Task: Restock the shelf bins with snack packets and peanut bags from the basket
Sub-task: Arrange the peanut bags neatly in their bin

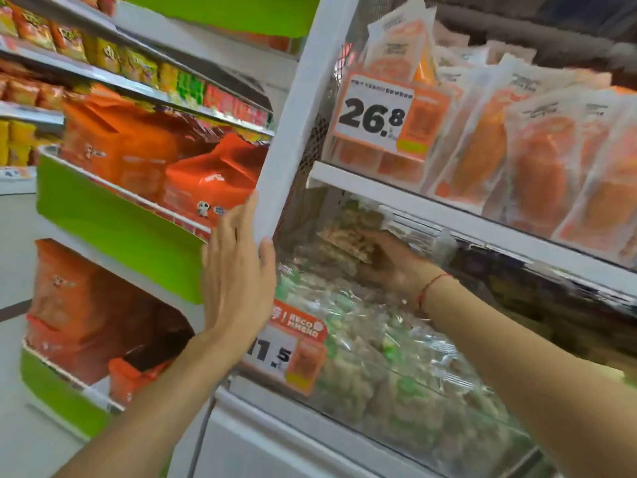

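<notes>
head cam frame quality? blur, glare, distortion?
Head view: motion blur throughout, worst on the right hand gripping a peanut bag; left hand sharper; glare streaks on the clear bin front; wide-angle bend tilts the white upright; price tag digits legible.

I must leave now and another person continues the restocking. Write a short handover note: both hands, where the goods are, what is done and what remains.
Left hand: open, fingers straight, pressed flat against the white shelf post.
Right hand: reaching into the lower bin, gripping a peanut bag at the back.
Goods: the lower bin, behind the 11.5 price tag, holds many peanut bags. The upper bin holds orange packets.
Done: the lower bin looks nearly full.
Left: set this bag down. The basket is out of view, so what remains in it cannot be told.
</notes>
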### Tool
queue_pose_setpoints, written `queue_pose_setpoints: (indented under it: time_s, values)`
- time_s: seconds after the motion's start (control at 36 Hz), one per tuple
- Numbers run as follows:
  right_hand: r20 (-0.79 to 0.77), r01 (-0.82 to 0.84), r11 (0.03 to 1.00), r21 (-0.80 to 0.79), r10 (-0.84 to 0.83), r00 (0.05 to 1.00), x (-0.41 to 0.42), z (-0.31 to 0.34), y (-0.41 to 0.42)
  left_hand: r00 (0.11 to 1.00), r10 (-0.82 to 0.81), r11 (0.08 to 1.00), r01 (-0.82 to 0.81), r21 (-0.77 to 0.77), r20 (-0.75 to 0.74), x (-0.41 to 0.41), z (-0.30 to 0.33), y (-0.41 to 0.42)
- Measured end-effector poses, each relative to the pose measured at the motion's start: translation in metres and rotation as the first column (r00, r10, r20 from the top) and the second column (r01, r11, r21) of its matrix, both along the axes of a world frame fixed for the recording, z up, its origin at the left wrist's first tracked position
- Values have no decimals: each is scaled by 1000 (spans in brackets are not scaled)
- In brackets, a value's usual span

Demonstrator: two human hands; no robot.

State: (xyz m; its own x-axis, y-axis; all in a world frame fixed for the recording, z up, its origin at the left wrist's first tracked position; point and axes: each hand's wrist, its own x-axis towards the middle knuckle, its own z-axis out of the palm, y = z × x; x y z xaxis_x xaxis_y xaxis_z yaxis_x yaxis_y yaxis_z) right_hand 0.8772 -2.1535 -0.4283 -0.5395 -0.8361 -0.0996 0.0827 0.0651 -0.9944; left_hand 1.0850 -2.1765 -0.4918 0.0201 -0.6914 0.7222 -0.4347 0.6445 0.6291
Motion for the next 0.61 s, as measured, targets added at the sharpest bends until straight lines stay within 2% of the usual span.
queue_pose_setpoints:
  time_s: [0.06, 0.14, 0.25, 0.31, 0.39, 0.53, 0.61]
  values:
    - [-29, 39, 998, -54, -41, 999, -1, -1, -12, 1000, 14, 1000, -14, -17, -18, -3, -2, -1]
    - [-211, 133, 988, -81, -148, 966, -2, -5, -27, 999, 22, 999, -23, -36, -35, -5, -5, -2]
    - [-468, 212, 972, -105, -236, 852, -15, -18, -44, 998, 39, 997, -41, -59, -45, -7, -7, -4]
    - [-581, 192, 978, -80, -202, 789, -18, -19, -48, 998, 38, 997, -41, -64, -44, -7, -8, -4]
    - [-664, 184, 983, -2, -139, 735, -19, -17, -54, 999, 32, 997, -35, -69, -42, -7, -9, -5]
    - [-741, 338, 941, -26, -245, 625, -13, -24, -53, 999, 34, 997, -36, -61, -35, -7, -8, -4]
    - [-816, 364, 931, -28, -232, 529, -9, -22, -49, 999, 21, 998, -22, -62, -24, -6, -8, -3]
